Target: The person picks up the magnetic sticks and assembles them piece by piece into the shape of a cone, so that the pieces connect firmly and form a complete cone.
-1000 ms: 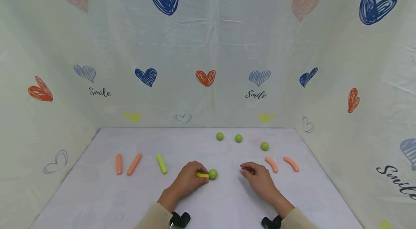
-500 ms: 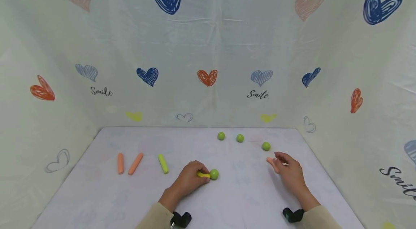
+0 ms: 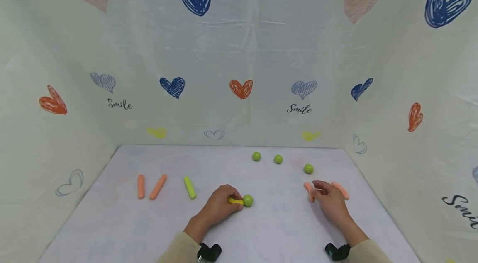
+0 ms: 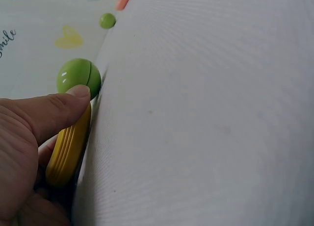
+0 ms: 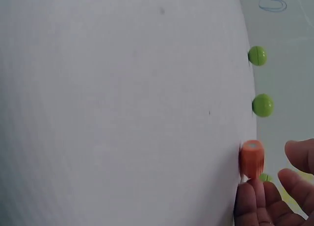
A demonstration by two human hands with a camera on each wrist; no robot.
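Note:
My left hand (image 3: 221,204) pinches a small yellow ribbed rod (image 4: 68,150) between thumb and fingers. The rod's far end meets a green ball (image 3: 247,200) that shows a seam in the left wrist view. Toward the right side, my right hand (image 3: 331,200) has its lower fingertips against a curved orange stick (image 3: 309,191). Its upper fingers stand apart from that stick, with a gap between them in the right wrist view (image 5: 252,160). Partly behind the right hand lies a second curved orange stick (image 3: 340,190).
Farther back are three green balls, including one ball (image 3: 256,156) at the middle and another ball (image 3: 308,169) at the right. On the left lie two straight orange sticks (image 3: 140,186) and a lime stick (image 3: 189,187). A heart-printed curtain (image 3: 209,55) surrounds the white table (image 3: 112,221).
My right hand has moved right to the curved orange sticks, and the nearer one has shifted slightly left. My left hand keeps its hold on the yellow rod; the head view drifts slightly.

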